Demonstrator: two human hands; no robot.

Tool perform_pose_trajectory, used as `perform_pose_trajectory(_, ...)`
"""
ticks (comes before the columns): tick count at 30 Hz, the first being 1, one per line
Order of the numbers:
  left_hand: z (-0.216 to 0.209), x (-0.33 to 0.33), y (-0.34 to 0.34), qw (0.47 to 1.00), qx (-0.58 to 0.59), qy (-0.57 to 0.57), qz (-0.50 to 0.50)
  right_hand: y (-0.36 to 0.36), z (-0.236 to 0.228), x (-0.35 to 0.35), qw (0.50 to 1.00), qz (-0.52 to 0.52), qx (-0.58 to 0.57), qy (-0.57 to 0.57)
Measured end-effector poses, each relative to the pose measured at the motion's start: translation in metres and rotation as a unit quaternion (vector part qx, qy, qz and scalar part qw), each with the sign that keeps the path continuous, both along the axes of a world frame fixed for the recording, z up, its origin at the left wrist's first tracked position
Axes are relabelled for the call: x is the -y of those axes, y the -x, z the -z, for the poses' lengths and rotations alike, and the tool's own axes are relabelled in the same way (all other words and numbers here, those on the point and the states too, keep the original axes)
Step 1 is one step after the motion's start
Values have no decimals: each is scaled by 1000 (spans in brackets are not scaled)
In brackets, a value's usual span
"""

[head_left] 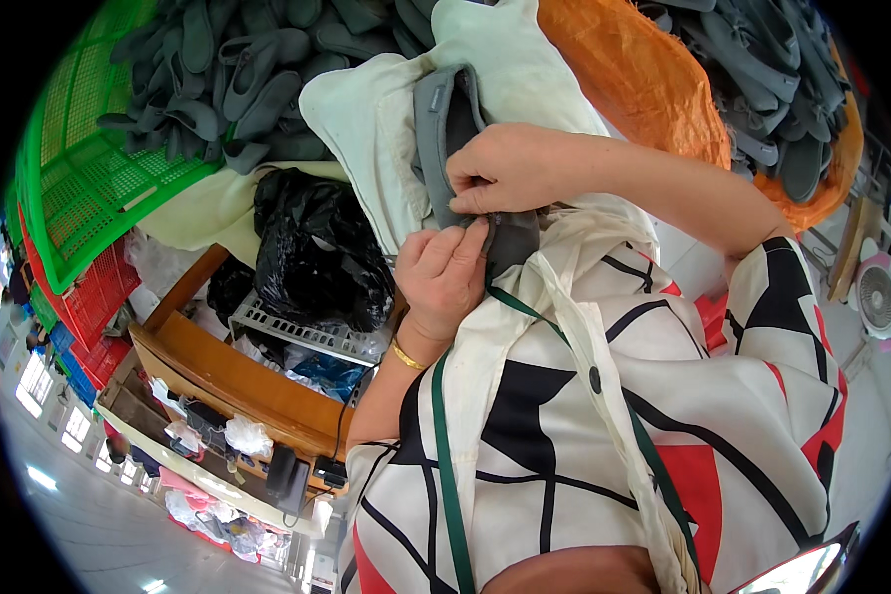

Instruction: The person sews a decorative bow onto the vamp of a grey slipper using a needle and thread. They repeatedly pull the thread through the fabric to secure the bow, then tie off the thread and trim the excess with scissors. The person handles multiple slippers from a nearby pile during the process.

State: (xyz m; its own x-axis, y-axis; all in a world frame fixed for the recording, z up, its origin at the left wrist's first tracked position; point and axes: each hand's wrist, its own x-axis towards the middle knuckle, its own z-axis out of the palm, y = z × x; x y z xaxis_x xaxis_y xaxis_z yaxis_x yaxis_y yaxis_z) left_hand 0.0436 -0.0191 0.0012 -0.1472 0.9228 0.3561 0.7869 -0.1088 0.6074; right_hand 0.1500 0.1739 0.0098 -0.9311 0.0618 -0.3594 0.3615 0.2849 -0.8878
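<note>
A grey slip-on shoe (432, 134) lies over a white cloth (361, 129) in front of my body. My left hand (444, 269), with a gold bracelet at its wrist, is closed on the shoe's near part, thumb and forefinger pinched at its edge. My right hand (510, 166) reaches in from the right. Its fingers are curled and pinched on the shoe near the opening, close to my left fingertips. Whether a small thing is between those fingertips is hidden.
Many grey shoes fill a green plastic basket (79, 148) at the far left. More shoes lie in an orange sack (653, 74) at the far right. Left of me are a black plastic bag (317, 243) and a wooden drawer (233, 361); a small fan (875, 297) stands right.
</note>
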Motion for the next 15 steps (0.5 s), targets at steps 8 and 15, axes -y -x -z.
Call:
perform_pose_trajectory(8,3,-1,1,1000,4,-1,15,-2,12,8,995,-32,-84,-41)
perform_pose_trajectory(15,3,-8,-9,1000,12,-5,27,36,2,20,971,127,-195,62)
